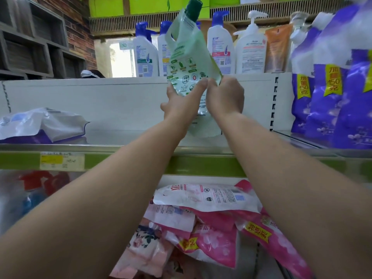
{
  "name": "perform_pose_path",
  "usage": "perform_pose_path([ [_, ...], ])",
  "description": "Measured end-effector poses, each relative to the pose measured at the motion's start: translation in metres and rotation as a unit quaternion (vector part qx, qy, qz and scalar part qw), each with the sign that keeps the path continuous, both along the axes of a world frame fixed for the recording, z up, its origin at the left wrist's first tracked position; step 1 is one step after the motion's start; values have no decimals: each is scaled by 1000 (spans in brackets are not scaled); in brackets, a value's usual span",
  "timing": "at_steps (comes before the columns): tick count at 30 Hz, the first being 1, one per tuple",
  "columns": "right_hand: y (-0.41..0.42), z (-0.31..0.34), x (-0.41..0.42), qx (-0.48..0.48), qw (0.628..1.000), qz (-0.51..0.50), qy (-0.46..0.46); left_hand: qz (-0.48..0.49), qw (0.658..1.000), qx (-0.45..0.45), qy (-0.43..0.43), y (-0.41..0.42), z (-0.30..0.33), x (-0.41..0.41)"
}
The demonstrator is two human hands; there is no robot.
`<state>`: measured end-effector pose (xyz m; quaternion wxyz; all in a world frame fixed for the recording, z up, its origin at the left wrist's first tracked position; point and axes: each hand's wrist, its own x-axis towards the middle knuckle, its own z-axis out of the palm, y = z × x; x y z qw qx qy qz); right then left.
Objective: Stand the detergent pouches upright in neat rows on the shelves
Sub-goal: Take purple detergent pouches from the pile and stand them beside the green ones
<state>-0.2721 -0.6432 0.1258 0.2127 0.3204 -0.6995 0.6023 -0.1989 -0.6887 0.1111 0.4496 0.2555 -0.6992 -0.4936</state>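
Placement is the step we judge to be in hand: one green detergent pouch [188, 57] is being stood on the middle shelf [120, 147]. From the left, a white-and-purple pouch [42, 125] lies flat on that shelf. Next, our left hand [181, 103] presses straight fingers against the green pouch's face, and our right hand [225, 95] pinches its right edge. The pouch rises above both hands, dark green cap [193, 6] uppermost and tilted right, its base near the shelf. Purple pouches [330, 101] stand upright at the right. Next we would need to straighten it and settle its base.
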Motion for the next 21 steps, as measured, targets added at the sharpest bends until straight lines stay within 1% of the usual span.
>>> perform_pose_path([
  [2, 3, -1, -2, -1, 1000, 18, -5, -10, 1000, 11, -5, 3, -1, -7],
  [4, 8, -3, -4, 0, 999, 47, -8, -17, 1000, -1, -11, 2, -3, -11],
  [8, 4, -6, -3, 48, 989, 140, 13, -39, 999, -9, -17, -5, 0, -6],
  [10, -2, -7, 0, 72, 977, 198, 14, -33, 999, -14, -24, -16, 1, -5],
  [14, -6, -11, -2, 132, 947, 293, 6, -22, 997, -59, -38, -23, 3, 6],
  [18, -7, -13, -4, 178, 911, 367, 56, 12, 999, -41, -18, -22, 4, 9],
  [21, -5, -13, 1, 209, 898, 385, 49, 46, 999, -3, 9, -17, 6, 8],
])
